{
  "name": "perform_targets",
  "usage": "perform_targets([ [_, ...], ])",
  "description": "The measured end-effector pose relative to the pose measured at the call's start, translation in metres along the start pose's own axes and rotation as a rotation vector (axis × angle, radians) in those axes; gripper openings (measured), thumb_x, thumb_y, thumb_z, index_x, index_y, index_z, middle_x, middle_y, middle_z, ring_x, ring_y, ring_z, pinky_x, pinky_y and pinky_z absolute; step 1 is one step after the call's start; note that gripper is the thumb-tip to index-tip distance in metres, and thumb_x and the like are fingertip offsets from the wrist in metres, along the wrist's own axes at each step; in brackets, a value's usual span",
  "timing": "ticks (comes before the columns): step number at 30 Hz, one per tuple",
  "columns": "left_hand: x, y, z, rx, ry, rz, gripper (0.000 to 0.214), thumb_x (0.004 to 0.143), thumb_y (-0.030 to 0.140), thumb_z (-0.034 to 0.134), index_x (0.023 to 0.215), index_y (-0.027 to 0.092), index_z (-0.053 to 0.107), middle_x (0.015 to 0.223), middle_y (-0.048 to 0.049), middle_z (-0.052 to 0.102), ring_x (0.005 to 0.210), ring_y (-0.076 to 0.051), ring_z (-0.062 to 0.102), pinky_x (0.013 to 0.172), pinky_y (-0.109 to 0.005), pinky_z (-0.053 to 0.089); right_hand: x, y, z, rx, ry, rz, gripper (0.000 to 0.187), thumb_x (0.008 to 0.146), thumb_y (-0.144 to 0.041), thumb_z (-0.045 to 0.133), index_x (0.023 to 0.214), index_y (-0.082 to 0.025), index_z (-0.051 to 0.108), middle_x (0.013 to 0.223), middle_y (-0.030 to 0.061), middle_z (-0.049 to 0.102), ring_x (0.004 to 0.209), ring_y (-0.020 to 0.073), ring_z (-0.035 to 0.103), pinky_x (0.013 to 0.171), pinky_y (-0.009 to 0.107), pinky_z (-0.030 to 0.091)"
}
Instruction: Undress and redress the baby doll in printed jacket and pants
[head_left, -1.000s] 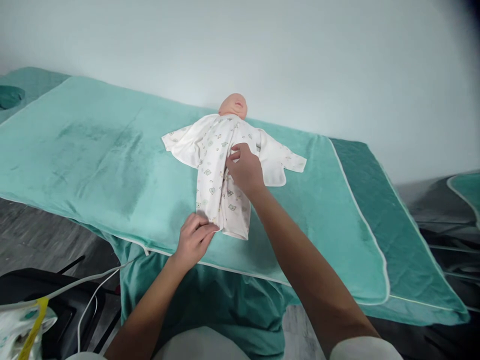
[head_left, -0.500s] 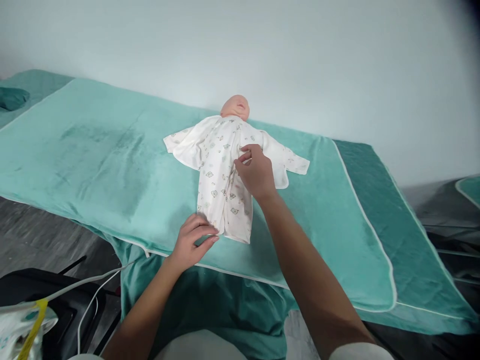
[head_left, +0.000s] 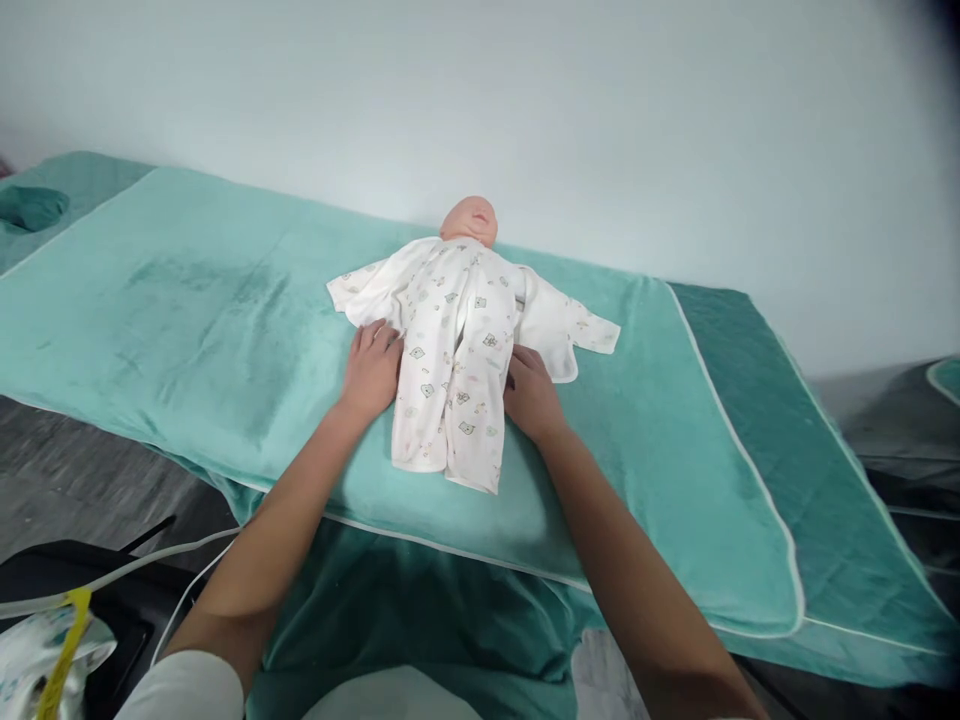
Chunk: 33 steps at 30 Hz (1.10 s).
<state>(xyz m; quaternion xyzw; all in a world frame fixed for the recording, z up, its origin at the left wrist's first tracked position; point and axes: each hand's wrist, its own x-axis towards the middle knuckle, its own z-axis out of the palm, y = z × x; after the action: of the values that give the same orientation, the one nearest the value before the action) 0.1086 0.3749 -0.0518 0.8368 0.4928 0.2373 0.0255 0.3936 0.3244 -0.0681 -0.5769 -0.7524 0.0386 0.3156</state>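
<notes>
A baby doll point(head_left: 469, 218) lies on its back, its head at the wall side. White printed baby clothes point(head_left: 454, 340) cover its body, with both sleeves spread and the legs laid straight. A white side panel of the top is spread out under each arm. My left hand point(head_left: 373, 370) lies beside the left edge of the clothes, fingers stretched forward over the cloth, thumb hidden. At the opposite edge my right hand point(head_left: 531, 392) has its fingers bent around the side of the clothes; its fingertips are partly hidden.
A light green cover point(head_left: 172, 300) lies over the bed. Along the far side runs a pale wall point(head_left: 480, 100). At lower left are a black chair point(head_left: 127, 590), a white cable point(head_left: 142, 562) and a plastic bag point(head_left: 52, 660) with a yellow strap.
My left hand has moved up from the hem of the leg to the waist. My right hand has come off the chest down to the other side. The clothes' front lies a little wider.
</notes>
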Motion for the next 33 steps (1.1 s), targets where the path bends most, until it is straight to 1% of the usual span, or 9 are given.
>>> perform_targets([
  [3,0.020,0.000,0.006,0.031,-0.058,0.083,0.038,0.098,0.017,0.048,0.129,0.017,0.070,0.137,-0.0159,0.065,0.150,-0.036,0.040,0.131,-0.065,0.019,-0.005,-0.004,0.001,-0.089,-0.088,-0.132,0.036,0.094,-0.019,0.053,0.124,-0.018,0.071,0.135,0.0167,0.067,0.136,0.0330,0.052,0.120,0.054,0.039],
  [6,0.031,0.000,0.010,-0.032,-0.055,0.136,0.038,0.097,0.022,0.051,0.131,0.019,0.068,0.136,-0.0145,0.067,0.146,-0.033,0.045,0.131,-0.059,0.023,0.002,-0.008,0.006,-0.160,-0.106,-0.156,0.042,0.095,-0.024,0.055,0.136,-0.020,0.066,0.140,0.0158,0.065,0.144,0.0344,0.046,0.125,0.057,0.031],
  [10,0.036,-0.001,0.012,-0.151,-0.086,0.152,0.035,0.098,0.030,0.051,0.124,0.018,0.070,0.127,-0.0133,0.072,0.133,-0.031,0.056,0.124,-0.049,0.038,0.017,-0.016,0.017,-0.179,-0.058,-0.102,0.039,0.098,-0.027,0.052,0.133,-0.018,0.067,0.135,0.0164,0.068,0.132,0.0345,0.055,0.114,0.052,0.043],
  [13,0.034,-0.001,0.012,-0.241,-0.120,0.144,0.038,0.096,0.040,0.055,0.126,0.019,0.068,0.134,-0.0128,0.069,0.129,-0.031,0.059,0.113,-0.045,0.047,0.021,-0.021,0.020,-0.169,-0.048,-0.058,0.033,0.099,-0.027,0.051,0.122,-0.017,0.071,0.124,0.0163,0.071,0.117,0.0334,0.061,0.104,0.049,0.047],
  [18,0.031,-0.001,0.014,-0.256,-0.102,0.098,0.042,0.098,0.043,0.053,0.128,0.017,0.063,0.132,-0.0174,0.067,0.122,-0.034,0.061,0.107,-0.048,0.049,0.013,-0.023,0.015,-0.090,-0.064,-0.001,0.024,0.094,-0.028,0.057,0.111,-0.020,0.073,0.112,0.0142,0.073,0.110,0.0335,0.062,0.099,0.049,0.047],
  [22,0.030,0.000,0.014,-0.262,-0.088,0.057,0.040,0.096,0.043,0.057,0.126,0.017,0.062,0.128,-0.0172,0.068,0.118,-0.034,0.061,0.103,-0.048,0.049,0.011,-0.027,0.014,-0.033,-0.088,-0.003,0.029,0.090,-0.027,0.062,0.117,-0.019,0.071,0.119,0.0151,0.073,0.118,0.0350,0.061,0.107,0.051,0.044],
  [26,0.030,0.001,0.014,-0.267,-0.092,0.072,0.043,0.094,0.040,0.060,0.130,0.016,0.062,0.131,-0.0173,0.067,0.124,-0.034,0.058,0.107,-0.048,0.046,0.015,-0.032,0.017,0.005,-0.084,0.032,0.038,0.087,-0.026,0.066,0.124,-0.017,0.068,0.129,0.0184,0.070,0.125,0.0383,0.060,0.110,0.055,0.044],
  [29,0.030,0.001,0.014,-0.270,-0.094,0.083,0.046,0.092,0.039,0.063,0.133,0.018,0.062,0.135,-0.0158,0.066,0.130,-0.035,0.055,0.111,-0.048,0.043,0.021,-0.033,0.023,0.026,-0.051,0.087,0.031,0.090,-0.028,0.063,0.119,-0.021,0.070,0.125,0.0175,0.072,0.121,0.0393,0.063,0.103,0.057,0.050],
  [33,0.030,0.000,0.014,-0.251,-0.104,0.074,0.035,0.094,0.039,0.060,0.122,0.019,0.067,0.129,-0.0148,0.069,0.126,-0.035,0.057,0.108,-0.049,0.044,0.026,-0.031,0.031,0.141,0.037,0.191,0.019,0.095,-0.029,0.057,0.106,-0.028,0.073,0.112,0.0104,0.074,0.116,0.0357,0.066,0.097,0.055,0.056],
])
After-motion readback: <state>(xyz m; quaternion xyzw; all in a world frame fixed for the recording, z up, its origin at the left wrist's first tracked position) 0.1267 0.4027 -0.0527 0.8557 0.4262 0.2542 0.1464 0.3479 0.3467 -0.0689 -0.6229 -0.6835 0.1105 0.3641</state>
